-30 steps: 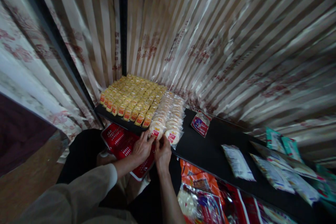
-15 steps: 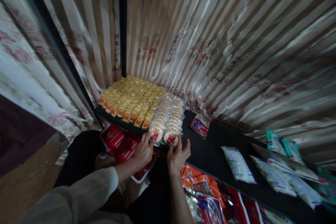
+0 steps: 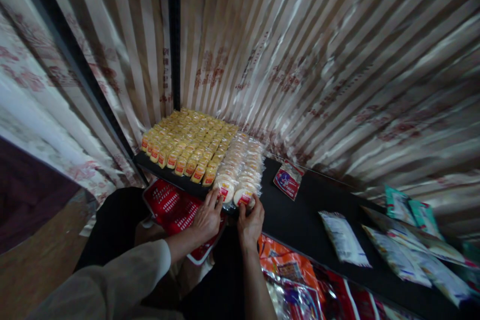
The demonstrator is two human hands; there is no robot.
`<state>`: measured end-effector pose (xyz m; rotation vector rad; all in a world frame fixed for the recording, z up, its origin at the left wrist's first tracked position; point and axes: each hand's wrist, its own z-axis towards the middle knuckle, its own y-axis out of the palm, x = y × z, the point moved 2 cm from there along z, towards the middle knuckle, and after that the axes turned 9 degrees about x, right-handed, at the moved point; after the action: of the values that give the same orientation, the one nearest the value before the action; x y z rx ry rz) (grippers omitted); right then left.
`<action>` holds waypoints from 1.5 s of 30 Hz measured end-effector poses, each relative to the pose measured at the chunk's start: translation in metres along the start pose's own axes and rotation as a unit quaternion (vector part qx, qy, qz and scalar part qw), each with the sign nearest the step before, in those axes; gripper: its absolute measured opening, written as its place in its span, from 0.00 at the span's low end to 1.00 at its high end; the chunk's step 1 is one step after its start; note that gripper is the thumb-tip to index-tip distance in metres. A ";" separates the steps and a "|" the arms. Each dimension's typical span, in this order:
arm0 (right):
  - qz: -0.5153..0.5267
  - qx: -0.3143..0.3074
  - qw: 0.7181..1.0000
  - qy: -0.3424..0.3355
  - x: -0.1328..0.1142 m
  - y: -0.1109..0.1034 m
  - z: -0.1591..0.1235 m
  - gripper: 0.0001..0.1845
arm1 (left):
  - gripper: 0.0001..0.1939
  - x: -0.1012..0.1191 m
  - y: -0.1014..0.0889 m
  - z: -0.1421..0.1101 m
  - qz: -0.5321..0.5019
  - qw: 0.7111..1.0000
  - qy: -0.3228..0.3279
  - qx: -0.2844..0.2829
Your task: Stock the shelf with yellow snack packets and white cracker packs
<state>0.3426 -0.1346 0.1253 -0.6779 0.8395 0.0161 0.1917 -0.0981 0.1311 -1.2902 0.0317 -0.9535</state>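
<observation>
Two rows of round white wrapped rice crackers stand at the front of a black shelf. My left hand (image 3: 207, 219) has its fingers pressed together against the front packet of the left row (image 3: 224, 191), near its red label. Thumb and fingers of my right hand (image 3: 250, 224) close round the lower edge of the front packet in the right row (image 3: 244, 196). Left of these, several rows of yellow wrapped snacks (image 3: 191, 145) fill the shelf's corner.
On the black shelf (image 3: 311, 205) lie a red and purple packet (image 3: 288, 180), a white packet (image 3: 345, 238) and several more bags at the right. A red basket (image 3: 172, 207) sits below the shelf's left part. Orange bags (image 3: 288, 260) lie underneath. Striped curtain (image 3: 281, 60) hangs behind.
My right hand's raised fingers have come in and closed round the front cracker packet of the right row. My left hand stays at the left row's front. The view has shifted slightly.
</observation>
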 end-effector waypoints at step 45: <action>0.005 -0.101 0.966 -0.238 -0.064 0.024 0.026 0.15 | 0.26 -0.010 0.002 -0.003 -0.039 0.999 -0.001 0.023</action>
<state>0.3101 -0.0853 0.1680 -0.8199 0.3797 0.2682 0.1850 -0.0945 0.1237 -1.2583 -0.0420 -1.0127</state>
